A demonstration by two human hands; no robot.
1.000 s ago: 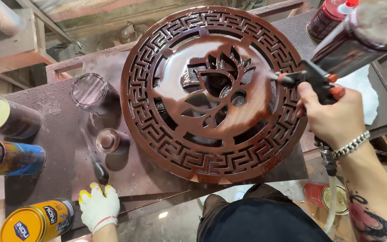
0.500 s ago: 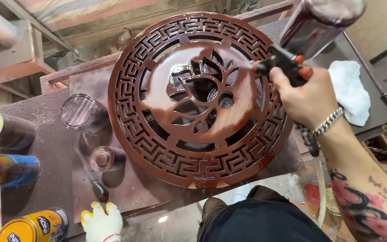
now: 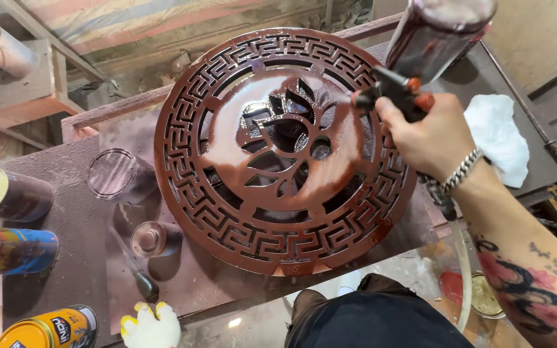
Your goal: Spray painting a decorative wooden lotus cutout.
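The right hand [image 3: 430,138] is curled tight around the grip of a black spray gun with orange knobs and a dark paint cup on top [image 3: 414,64], fingers pressed together on the handle; a silver chain bracelet [image 3: 460,171] circles the wrist. The nozzle points left, away from the knuckles, at the round carved wooden panel with a lotus centre and fret-pattern rim, coated in glossy red-brown lacquer [image 3: 285,151]. The panel lies flat just left of that hand on a dark, paint-stained workbench [image 3: 85,225], its wet surface catching the light.

Behind the right hand, toward the wrist side, a crumpled white cloth [image 3: 499,135] lies on the bench.

The left hand, in a white glove with yellow fingertips [image 3: 151,325], sits at the bottom edge of view, its fingers spread and resting on the bench edge, gripping nothing that can be seen. Just above its fingertips lie a dark-handled tool [image 3: 142,280] and a small round lidded jar [image 3: 153,238]; further up stands a clear round container [image 3: 114,173].

To the left of the gloved hand lie three cans: a yellow can with a blue label patch [image 3: 46,328] nearest, a blue can with a red-and-white end [image 3: 11,250] above it, and a dark can with a pale cream lid [image 3: 8,193] beyond.
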